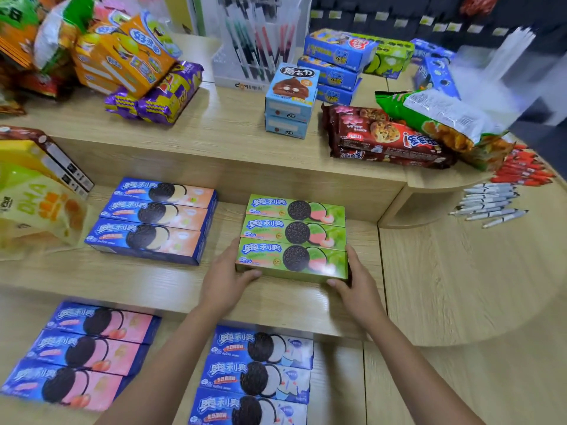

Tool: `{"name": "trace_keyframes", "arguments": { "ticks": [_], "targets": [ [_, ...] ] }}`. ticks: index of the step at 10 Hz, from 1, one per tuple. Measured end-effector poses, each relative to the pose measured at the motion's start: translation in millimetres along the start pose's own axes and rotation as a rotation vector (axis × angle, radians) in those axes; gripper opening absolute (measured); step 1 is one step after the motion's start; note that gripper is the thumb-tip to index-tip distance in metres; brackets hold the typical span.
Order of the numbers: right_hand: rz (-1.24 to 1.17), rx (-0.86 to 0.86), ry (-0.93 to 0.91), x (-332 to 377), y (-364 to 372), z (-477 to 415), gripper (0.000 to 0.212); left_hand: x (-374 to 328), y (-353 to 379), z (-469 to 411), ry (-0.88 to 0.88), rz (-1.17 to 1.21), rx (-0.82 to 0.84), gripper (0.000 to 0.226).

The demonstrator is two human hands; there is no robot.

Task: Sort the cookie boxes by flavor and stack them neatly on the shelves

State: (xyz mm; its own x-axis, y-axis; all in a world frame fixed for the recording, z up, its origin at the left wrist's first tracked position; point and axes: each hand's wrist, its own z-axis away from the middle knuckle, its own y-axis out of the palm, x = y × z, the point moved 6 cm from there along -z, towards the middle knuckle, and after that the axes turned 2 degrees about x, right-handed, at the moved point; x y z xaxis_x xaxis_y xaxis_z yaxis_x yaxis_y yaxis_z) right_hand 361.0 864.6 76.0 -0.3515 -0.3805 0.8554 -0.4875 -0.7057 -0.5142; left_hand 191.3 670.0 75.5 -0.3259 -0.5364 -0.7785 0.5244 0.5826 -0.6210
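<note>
Three green cookie boxes (294, 234) lie side by side on the middle shelf (276, 297). My left hand (225, 279) grips the left end of the nearest green box (291, 259). My right hand (357, 282) grips its right end. To the left on the same shelf lie three blue-and-orange cookie boxes (153, 219). On the lower shelf lie three blue-and-pink cookie boxes (82, 351) at the left and three blue-and-white cookie boxes (260, 375) under my arms.
The top shelf holds light-blue snack boxes (290, 99), red cookie packs (386, 136), a green chip bag (435, 118), purple packs (156, 96), orange boxes (129, 56) and a pen rack (257, 41). Loose pens (491, 204) lie at the right. A yellow bag (33, 207) stands at the left.
</note>
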Motion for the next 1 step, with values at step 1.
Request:
{"name": "trace_keyframes", "arguments": {
  "ticks": [1],
  "targets": [
    [0.028, -0.001, 0.017, 4.5, -6.2, 5.4, 0.084, -5.6, -3.6, 3.2, -0.033, -0.01, 0.012, 0.074]
  ]
}}
